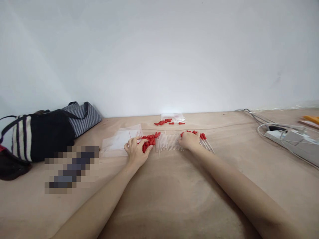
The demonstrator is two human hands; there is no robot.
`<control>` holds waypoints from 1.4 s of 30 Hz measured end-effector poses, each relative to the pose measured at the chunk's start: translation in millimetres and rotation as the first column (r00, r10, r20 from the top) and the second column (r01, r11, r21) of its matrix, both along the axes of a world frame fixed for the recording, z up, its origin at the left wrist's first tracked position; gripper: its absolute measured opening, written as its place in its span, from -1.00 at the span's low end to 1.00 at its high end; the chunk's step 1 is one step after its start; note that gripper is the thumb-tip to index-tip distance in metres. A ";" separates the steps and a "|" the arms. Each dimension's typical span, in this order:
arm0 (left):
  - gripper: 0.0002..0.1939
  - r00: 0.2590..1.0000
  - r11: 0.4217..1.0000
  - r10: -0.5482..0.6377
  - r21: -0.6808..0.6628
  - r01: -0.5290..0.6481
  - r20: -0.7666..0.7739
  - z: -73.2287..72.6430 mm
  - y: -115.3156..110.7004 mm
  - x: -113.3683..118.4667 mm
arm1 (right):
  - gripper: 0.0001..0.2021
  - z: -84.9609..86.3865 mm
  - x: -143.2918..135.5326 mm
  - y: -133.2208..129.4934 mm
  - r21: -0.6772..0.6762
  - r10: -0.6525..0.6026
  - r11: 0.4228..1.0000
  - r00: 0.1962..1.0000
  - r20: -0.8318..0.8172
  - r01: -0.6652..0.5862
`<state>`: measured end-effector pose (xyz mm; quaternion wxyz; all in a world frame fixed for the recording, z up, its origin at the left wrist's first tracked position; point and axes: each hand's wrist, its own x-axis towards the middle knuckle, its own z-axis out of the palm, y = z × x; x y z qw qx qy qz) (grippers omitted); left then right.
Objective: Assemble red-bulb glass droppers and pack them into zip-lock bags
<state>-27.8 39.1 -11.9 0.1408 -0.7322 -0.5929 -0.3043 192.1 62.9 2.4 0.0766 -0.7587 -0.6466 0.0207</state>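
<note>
My left hand (137,151) rests at the left side of a pile of small red bulb-shaped pieces (149,142). Its fingers are apart and curved, with thumb and fingertips touching the pile's edge. Right of the pile lies a row of thin clear sticks (169,142), side by side. At the row's right end is my right hand (189,141), its fingers closed and pointing down; what they pinch is hidden. Beside that hand, several sticks with red pieces on their far ends (206,143) lie slanted.
More red pieces (163,122) lie behind, near a clear plastic bag (174,117) by the wall. Flat plastic bags (116,142) lie at left. Farther left stand a black bag (52,132) and a striped bag (86,116). A white box with cables (294,139) is at right.
</note>
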 end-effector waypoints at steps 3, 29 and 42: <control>-0.81 1.000 1.000 0.014 0.010 -0.014 0.010 1.9 -0.8 3.9 | -0.81 1.2 1.7 7.6 -0.070 -0.027 0.997 0.999 -0.036 0.024; -0.86 0.996 0.994 -0.077 -0.078 0.073 -0.045 29.1 45.3 50.4 | -0.79 3.2 13.6 -16.6 0.152 0.177 0.977 0.965 -0.191 -0.149; -0.82 0.756 0.704 -0.586 -0.279 0.654 0.292 -8.8 -55.7 30.9 | -0.93 -35.2 25.2 -98.1 0.506 0.647 0.704 0.744 -0.167 -0.499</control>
